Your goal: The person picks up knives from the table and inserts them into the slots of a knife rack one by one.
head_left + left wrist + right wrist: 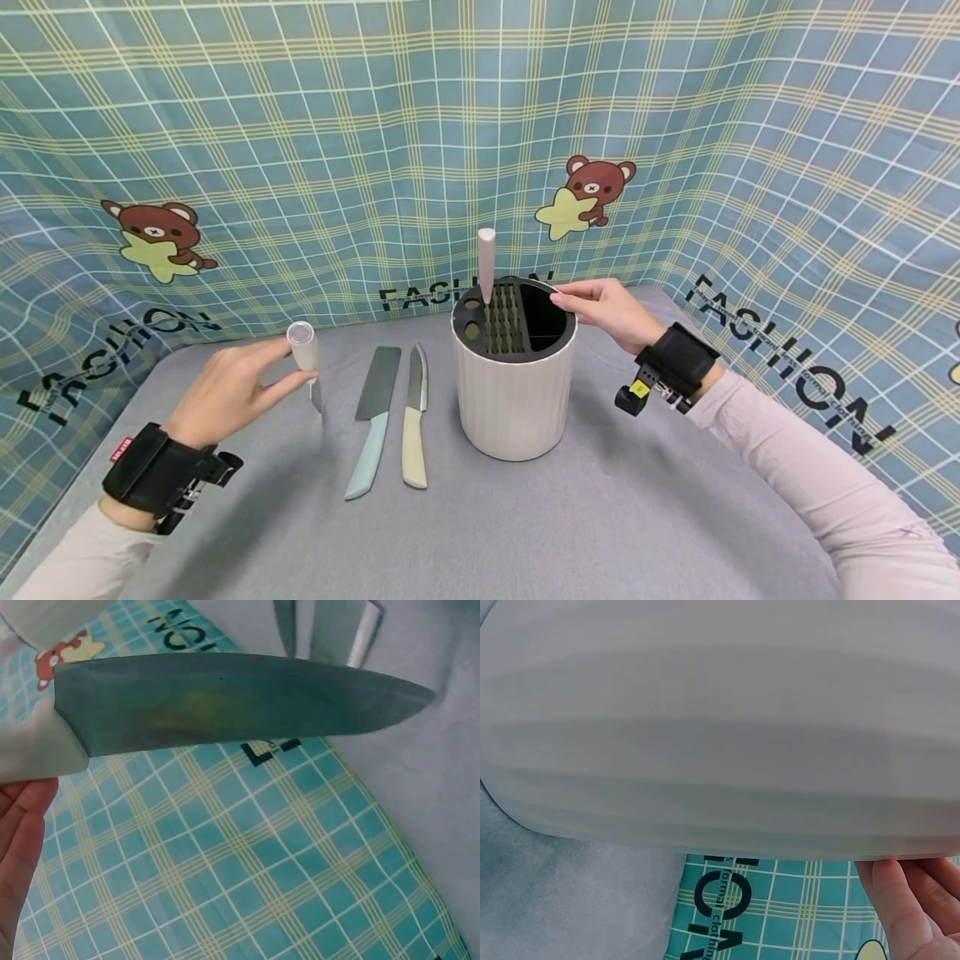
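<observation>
In the head view my left hand [232, 392] grips a chef's knife by its white handle [303, 346], thumb and fingers around it, the tip pointing down. Its broad dark blade [225, 705] spans the left wrist view. On the right, my right hand [607, 312] holds the rim of a white ribbed knife holder [513, 408], fingertips at the edge; its fingers [896, 896] lie against the wall in the right wrist view. A pale-handled knife [487, 258] stands upright in the holder's slotted black insert, its blade hidden.
Left of the holder, a cleaver [378, 392] with a light blue handle and a knife with a cream handle [413, 450] lie side by side on the grey cloth [480, 533]. A plaid curtain [375, 150] with bear prints hangs behind and at both sides.
</observation>
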Motion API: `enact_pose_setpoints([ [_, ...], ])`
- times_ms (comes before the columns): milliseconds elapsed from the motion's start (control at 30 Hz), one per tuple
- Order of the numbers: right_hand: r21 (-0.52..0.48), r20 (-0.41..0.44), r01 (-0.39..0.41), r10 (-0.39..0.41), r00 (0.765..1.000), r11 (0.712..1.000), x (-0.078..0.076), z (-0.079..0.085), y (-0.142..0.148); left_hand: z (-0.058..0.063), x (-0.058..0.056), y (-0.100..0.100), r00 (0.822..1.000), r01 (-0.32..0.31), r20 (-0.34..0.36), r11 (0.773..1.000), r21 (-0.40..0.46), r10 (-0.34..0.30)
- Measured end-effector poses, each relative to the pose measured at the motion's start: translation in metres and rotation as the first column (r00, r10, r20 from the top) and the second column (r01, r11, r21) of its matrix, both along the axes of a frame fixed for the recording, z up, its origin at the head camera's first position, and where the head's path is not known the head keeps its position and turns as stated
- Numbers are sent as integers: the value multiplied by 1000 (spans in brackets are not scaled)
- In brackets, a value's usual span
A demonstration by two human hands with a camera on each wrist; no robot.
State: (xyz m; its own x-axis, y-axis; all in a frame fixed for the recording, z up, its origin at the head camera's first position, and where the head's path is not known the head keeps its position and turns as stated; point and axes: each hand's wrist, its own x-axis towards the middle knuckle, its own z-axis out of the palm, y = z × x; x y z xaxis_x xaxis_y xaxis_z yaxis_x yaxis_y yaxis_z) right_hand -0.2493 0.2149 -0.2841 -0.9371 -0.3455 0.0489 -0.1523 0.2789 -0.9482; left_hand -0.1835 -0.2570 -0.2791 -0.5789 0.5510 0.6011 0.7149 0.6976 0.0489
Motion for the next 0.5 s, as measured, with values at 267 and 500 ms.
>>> enact_pose_setpoints([
  [267,8,-4,10,-10,1000,1000,-1,-1,0,7,2,5,999,-18,43,997,74,15],
  [500,19,-11,11,-11,1000,1000,-1,-1,1,13,5,14,990,-38,140,985,167,14],
])
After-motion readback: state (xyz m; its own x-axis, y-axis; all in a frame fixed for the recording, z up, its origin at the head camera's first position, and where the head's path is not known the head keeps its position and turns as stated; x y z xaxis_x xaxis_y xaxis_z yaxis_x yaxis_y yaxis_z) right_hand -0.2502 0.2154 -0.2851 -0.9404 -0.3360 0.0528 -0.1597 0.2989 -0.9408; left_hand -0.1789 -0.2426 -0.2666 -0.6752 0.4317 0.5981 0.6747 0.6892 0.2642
